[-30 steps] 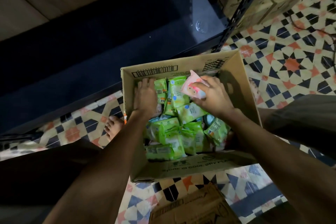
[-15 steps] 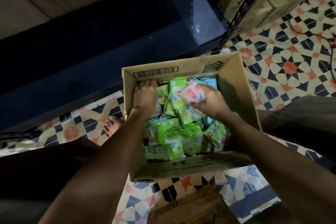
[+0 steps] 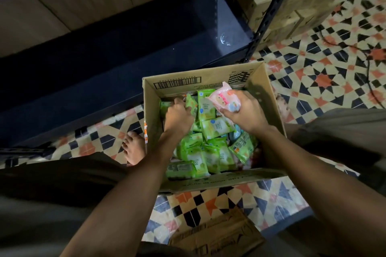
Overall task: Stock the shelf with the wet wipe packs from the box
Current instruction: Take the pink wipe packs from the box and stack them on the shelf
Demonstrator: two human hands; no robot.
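Flattened cardboard (image 3: pixel 217 236) nearest, on patterned floor (image 3: pixel 334 81). Open box (image 3: pixel 269 98) just beyond, btwn knees, full of green packs (image 3: pixel 200 152) lying jumbled. Both hands inside box. L hand (image 3: pixel 178 117) palm down at far-left, fingers curled round upright green pack (image 3: pixel 191 103). R hand (image 3: pixel 244 112) grips pink pack (image 3: pixel 223 100), lifted above green ones near far wall. Bare foot (image 3: pixel 133 148) left of box. Dark shelf (image 3: pixel 125 52) beyond box, w/ metal post (image 3: pixel 273 12); cartons (image 3: pixel 277 6) behind post, far right
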